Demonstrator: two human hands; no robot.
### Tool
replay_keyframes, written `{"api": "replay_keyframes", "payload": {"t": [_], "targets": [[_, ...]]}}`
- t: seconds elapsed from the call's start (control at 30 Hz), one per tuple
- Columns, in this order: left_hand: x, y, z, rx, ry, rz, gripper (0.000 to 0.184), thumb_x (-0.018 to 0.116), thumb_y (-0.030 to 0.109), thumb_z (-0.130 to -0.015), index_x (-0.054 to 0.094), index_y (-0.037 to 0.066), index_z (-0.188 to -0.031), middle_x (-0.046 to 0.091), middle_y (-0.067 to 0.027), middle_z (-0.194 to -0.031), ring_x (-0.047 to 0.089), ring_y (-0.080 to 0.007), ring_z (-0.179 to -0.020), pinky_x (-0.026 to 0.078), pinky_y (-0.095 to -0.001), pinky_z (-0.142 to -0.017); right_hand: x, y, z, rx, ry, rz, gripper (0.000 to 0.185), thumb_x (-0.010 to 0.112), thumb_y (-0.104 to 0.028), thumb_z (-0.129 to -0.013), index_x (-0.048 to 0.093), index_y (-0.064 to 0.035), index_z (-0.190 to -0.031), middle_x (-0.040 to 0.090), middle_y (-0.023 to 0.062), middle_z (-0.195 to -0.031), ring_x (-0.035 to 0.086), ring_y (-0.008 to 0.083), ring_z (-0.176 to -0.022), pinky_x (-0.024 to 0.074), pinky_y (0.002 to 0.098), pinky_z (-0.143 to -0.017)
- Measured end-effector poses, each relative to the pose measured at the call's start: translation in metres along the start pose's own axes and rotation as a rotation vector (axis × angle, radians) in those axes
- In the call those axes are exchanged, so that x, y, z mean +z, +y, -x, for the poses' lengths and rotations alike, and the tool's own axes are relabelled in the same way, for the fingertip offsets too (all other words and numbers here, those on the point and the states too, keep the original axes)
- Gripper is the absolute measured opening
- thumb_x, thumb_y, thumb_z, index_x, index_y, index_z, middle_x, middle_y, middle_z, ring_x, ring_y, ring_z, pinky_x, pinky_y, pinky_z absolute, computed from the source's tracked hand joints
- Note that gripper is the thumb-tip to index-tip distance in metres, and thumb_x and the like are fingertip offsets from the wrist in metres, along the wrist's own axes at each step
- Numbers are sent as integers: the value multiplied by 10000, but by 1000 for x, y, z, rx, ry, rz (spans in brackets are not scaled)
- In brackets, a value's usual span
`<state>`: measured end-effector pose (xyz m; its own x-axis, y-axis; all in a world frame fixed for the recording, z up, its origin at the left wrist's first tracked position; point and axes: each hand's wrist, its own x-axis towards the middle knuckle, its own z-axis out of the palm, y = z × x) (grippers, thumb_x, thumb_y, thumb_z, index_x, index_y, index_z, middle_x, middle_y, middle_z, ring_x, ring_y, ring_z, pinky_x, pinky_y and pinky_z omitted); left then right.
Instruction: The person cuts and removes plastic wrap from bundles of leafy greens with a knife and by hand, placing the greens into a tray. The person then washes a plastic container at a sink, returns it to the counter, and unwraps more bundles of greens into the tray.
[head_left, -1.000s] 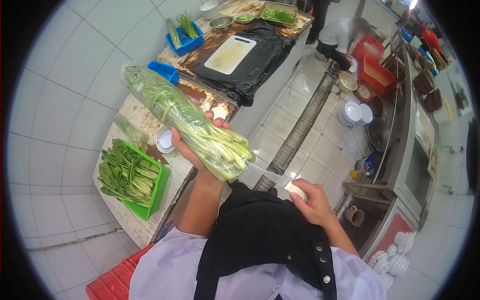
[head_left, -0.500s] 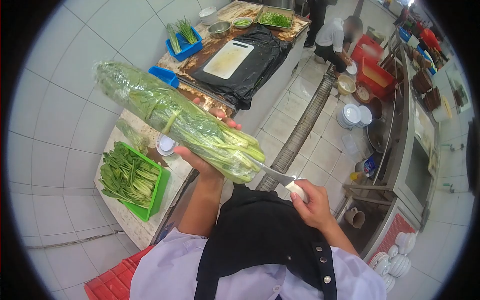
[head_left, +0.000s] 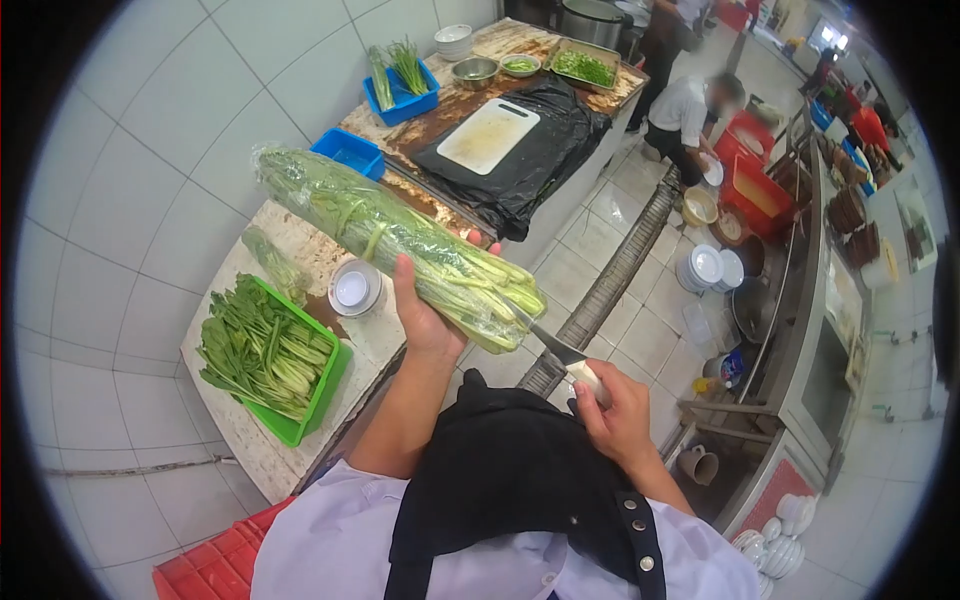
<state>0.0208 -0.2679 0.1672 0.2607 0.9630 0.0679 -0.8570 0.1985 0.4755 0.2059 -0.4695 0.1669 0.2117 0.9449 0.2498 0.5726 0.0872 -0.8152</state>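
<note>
Over the pale tiled floor [head_left: 635,335], just in front of the black cloth apron [head_left: 510,440]: one long bundle of leafy greens in clear plastic film [head_left: 400,245], held in the air, clear of any table. Progress, my reading: early. Bundle in hand and blade at its stalk end, that much done. Film covers the length that shows, none peeled back that I can make out; most of the work seems left.

Look of it: film glossy, creased; dark leaf at the far end, running to pale yellow-green stalk butts at the near end.

Left hand [head_left: 430,325] cradles the bundle from below, thumb on the near side, fingers round the far side. Right hand [head_left: 615,410]: fingers closed on a white-handled, metal-bladed knife [head_left: 560,348]; cannot tell whether the tip has pierced the film.

Farther out, on the rust-stained pale table [head_left: 375,337]: stacked white bowls [head_left: 352,290], a smaller film-wrapped green bundle [head_left: 275,262], a bright green plastic tray [head_left: 325,385] heaped with loose leafy greens [head_left: 260,345]. Beyond, a white rectangular cutting board [head_left: 488,137] on black plastic sheeting [head_left: 560,125].
</note>
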Motion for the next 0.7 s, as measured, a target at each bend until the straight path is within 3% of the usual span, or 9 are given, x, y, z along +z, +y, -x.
{"api": "replay_keyframes", "payload": {"t": [0.13, 0.33, 0.7], "targets": [[-15, 18, -2, 21, 46, -107, 596, 646, 489, -956, 557, 35, -1332, 610, -125, -1224, 626, -288, -1196, 462, -617, -1163, 10, -4, -9, 58, -109, -80, 254, 720, -161, -972, 708, 13, -1157, 753, 192, -928, 749, 357, -769, 567, 388, -685], [-19, 46, -6, 137, -26, -96, 601, 653, 473, -942, 531, 67, -1368, 601, -117, -1229, 634, -264, -1165, 470, -609, -1155, 28, -10, -13, 195, -233, -238, 241, 706, -175, -997, 706, 13, -1148, 739, 172, -899, 731, 278, -747, 538, 348, -704], [-32, 70, -10, 194, -50, -96, 789, 667, 460, -912, 351, 221, -1595, 557, -117, -1221, 615, -258, -1129, 495, -563, -1104, 55, -10, -26, 260, -304, -370, 243, 702, -177, -1012, 709, 23, -1150, 732, 144, -880, 694, 186, -760, 513, 324, -709]]}}
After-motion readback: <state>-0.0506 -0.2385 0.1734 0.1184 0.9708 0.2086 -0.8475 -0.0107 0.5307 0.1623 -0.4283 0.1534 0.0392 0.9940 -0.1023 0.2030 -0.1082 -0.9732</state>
